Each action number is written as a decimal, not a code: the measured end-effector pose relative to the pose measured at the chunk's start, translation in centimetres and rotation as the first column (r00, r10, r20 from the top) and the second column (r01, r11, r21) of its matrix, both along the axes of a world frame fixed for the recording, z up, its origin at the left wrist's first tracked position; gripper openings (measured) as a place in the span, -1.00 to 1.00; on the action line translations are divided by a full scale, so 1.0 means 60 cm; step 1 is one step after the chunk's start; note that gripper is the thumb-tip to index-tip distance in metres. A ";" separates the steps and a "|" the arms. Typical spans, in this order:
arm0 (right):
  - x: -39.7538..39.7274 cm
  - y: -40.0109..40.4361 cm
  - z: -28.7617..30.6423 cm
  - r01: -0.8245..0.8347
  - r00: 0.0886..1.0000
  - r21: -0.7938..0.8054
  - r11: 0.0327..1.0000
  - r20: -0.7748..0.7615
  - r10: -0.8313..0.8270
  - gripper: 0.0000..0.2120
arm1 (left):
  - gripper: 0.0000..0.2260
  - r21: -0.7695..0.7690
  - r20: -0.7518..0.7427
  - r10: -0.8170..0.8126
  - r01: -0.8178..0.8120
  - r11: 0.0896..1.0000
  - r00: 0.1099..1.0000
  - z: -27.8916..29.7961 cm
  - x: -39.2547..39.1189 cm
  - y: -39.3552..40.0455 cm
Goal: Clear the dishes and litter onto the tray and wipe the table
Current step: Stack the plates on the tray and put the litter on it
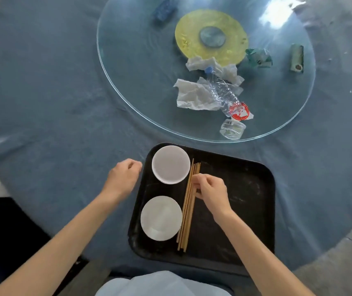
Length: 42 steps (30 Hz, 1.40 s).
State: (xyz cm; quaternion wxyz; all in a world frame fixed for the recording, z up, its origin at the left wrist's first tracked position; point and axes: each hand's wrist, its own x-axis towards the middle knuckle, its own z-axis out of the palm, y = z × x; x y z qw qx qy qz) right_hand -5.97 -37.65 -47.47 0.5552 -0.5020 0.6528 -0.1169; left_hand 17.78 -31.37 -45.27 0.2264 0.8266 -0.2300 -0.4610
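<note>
Black tray (245, 210), lower centre of frame, carrying a white bowl (170, 164), a white plate (161, 218) and wooden chopsticks (189, 207). Right hand (210, 192) pinches the chopsticks; left hand (123, 175), loosely curled and holding nothing, sits left of the tray. Crumpled tissues (192, 95) and a crushed bottle (224, 92) lie on the glass turntable (128, 82), upper right.

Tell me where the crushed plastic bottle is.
In the head view, the crushed plastic bottle lies on the glass turntable, right of centre, across crumpled tissues, beyond the black tray.
</note>
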 end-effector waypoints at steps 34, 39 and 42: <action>0.000 -0.678 -0.066 -0.059 0.958 -0.586 0.808 -0.262 -0.120 -0.72 | -0.90 -0.319 0.647 -0.316 0.623 0.714 0.694 -0.146 -0.024 -0.524; -0.035 -0.597 0.007 -0.011 0.977 -0.659 0.752 -0.167 -0.131 -0.71 | -0.89 -0.436 0.629 -0.234 0.585 0.684 0.741 -0.080 -0.039 -0.478; -0.065 -0.522 0.043 0.007 0.986 -0.661 0.750 -0.121 -0.116 -0.73 | -0.79 -0.499 0.607 -0.223 0.584 0.640 0.763 -0.036 -0.073 -0.432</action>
